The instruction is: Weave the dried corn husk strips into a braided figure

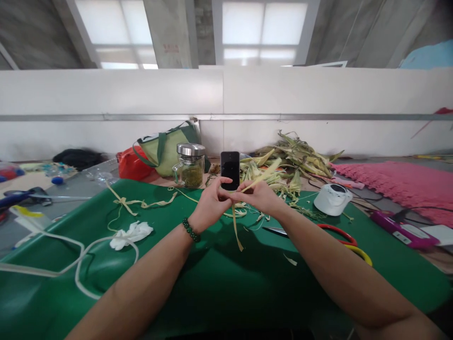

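Observation:
My left hand (pixel 214 203), with a green bead bracelet (pixel 191 230) at its wrist, is closed on a pale corn husk strip (pixel 264 174). Beside it my right hand (pixel 260 196) pinches the same strip, and the two sets of fingertips nearly meet. One end of the husk sticks up to the upper right; a narrow tail hangs below the hands over the green mat (pixel 226 293). Just behind the fingers a dark phone (pixel 230 165) stands upright. Under my right forearm lie scissors (pixel 339 233) with red and yellow handles, partly hidden.
Dried husks (pixel 300 158) are heaped at the back right. A lidded glass jar (pixel 192 170) and a green bag (pixel 164 153) stand at the back left. Crumpled tissue (pixel 131 235) and a white cable (pixel 79 264) lie left; a white roll (pixel 332 199) and purple power strip (pixel 403 230) sit right.

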`<state>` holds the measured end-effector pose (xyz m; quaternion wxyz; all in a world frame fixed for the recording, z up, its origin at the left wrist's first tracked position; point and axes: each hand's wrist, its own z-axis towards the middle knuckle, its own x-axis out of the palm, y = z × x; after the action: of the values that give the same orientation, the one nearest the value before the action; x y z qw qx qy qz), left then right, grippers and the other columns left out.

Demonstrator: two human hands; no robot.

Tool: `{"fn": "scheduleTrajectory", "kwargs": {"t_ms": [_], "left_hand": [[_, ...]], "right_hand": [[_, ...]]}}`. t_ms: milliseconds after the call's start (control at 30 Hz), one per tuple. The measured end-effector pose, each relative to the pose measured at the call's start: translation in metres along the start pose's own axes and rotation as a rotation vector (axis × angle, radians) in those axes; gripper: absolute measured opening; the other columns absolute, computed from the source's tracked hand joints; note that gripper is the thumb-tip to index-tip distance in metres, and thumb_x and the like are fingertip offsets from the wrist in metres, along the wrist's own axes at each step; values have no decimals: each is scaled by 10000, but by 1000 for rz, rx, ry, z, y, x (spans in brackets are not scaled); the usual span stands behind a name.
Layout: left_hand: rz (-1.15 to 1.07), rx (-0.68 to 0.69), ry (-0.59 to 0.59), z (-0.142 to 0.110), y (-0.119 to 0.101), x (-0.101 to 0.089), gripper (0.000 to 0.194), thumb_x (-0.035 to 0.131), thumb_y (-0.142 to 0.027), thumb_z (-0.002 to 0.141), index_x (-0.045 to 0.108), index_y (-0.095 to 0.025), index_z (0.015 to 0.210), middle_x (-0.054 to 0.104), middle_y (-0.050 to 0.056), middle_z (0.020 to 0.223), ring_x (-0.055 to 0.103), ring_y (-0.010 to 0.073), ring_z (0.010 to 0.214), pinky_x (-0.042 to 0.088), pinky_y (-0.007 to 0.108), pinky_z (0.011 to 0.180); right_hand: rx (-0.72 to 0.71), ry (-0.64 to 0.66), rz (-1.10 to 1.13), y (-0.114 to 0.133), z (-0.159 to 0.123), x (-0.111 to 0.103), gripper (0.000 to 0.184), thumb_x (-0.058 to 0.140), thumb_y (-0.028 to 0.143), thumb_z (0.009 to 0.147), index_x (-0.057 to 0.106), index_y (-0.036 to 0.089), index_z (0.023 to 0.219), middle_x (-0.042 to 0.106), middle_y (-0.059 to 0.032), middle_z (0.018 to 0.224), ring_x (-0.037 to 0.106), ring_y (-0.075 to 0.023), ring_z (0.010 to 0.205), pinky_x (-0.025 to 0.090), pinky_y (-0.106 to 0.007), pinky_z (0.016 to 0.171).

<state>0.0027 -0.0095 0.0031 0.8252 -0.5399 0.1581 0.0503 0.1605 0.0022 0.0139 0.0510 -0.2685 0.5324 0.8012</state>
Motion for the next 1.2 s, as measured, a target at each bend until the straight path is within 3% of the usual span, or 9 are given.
{"fn": "scheduleTrajectory", "kwargs": {"t_ms": [133,300,433,767,1000,1200], "left_hand": [[-81,-37,9,1,3,-2,403,714,-221,599,504,-161,938,661,-18,582,620,142,564,442,231,559],[-332,-243,193,5,8,-8,276,744,-207,577,591,-138,796,700,43,670,635,141,607,461,244,598],[-449,-348,212,8,10,-12,220,767,-203,550,649,-129,720,685,36,648,620,128,601,463,241,597],[-406,-348,182,9,10,-16,161,771,-223,542,718,-141,670,681,41,608,601,122,572,453,216,542],[-289,-241,195,8,10,-18,76,730,-198,573,724,-161,640,689,35,612,588,117,565,448,210,538],[-326,-248,194,8,11,-15,119,744,-219,571,725,-148,665,676,39,601,582,116,551,443,205,509]], "right_hand": [[-68,-28,6,-6,3,1,233,596,365,727,599,144,654,561,-18,618,471,-116,564,350,-243,514],[-152,8,-35,-6,2,2,204,553,343,757,576,158,675,542,-5,610,466,-116,582,360,-239,540],[-161,14,-28,-7,3,3,231,526,367,779,567,155,697,546,-7,621,461,-115,588,359,-237,545],[-207,-66,-103,-13,6,9,223,503,349,782,564,156,688,557,-26,663,489,-138,642,372,-254,582],[43,-67,-6,-11,5,12,205,537,353,723,557,161,655,485,27,520,419,-98,496,321,-227,479],[-47,-102,-27,-14,8,14,210,556,363,711,538,164,647,511,16,562,440,-103,533,341,-229,502]]}}
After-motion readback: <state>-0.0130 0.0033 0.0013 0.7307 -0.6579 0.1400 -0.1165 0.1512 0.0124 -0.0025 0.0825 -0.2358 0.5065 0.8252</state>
